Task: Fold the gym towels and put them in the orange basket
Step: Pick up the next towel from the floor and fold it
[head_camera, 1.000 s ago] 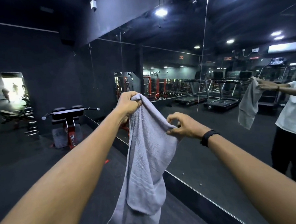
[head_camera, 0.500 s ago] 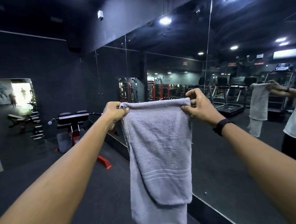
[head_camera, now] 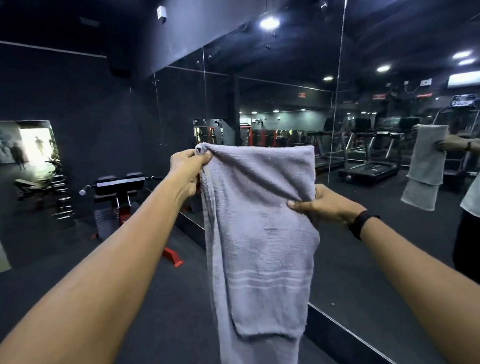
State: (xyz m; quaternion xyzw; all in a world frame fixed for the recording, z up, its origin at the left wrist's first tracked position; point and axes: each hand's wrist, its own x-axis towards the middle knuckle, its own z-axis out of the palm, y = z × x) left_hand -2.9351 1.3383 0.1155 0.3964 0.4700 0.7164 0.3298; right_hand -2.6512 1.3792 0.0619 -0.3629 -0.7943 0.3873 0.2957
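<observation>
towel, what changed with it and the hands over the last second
A second ago the grey towel hung bunched from the left hand, the right hand pinching its edge. Half a second ago both hands stretched the top edge flat and level. Now the right hand has let go of the top corner, dropped lower and grips the towel's right side. The left hand still holds the top left corner, and the towel still hangs doubled over.
</observation>
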